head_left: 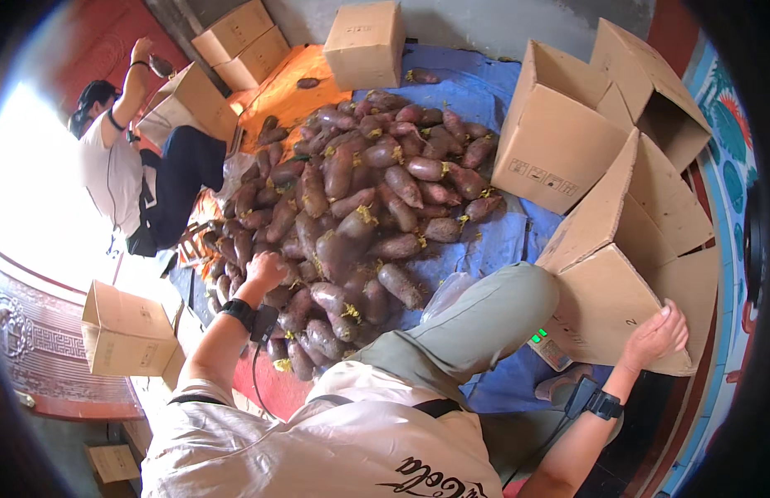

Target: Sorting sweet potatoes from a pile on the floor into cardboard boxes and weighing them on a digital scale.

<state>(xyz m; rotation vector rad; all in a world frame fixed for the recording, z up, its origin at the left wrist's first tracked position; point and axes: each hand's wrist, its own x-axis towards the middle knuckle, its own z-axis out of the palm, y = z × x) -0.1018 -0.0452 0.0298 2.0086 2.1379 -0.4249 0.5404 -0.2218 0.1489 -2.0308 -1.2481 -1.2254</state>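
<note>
A large heap of dark reddish-brown tubers (343, 178) that look like sweet potatoes, several with yellow sprouts, lies before me. At its near left side is my left hand (266, 272), back upward, fingers curled down among the tubers. Whatever those fingers hold is hidden beneath the hand. On my right, an open cardboard box (605, 286) stands tilted beside my knee, its flaps spread. My right hand (657, 334) grips the near flap of that box. Under the box's lower edge, a scale (551, 350) with a lit green display shows in part.
Blue sheeting (464, 91) and orange sheeting (289, 87) lie beneath the heap. More open boxes (559, 124) stand at the far right; a closed box (364, 46) is behind. At left, another person (123, 158) holds up a tuber (161, 66) over a box (190, 108). A small box (127, 332) sits nearer me.
</note>
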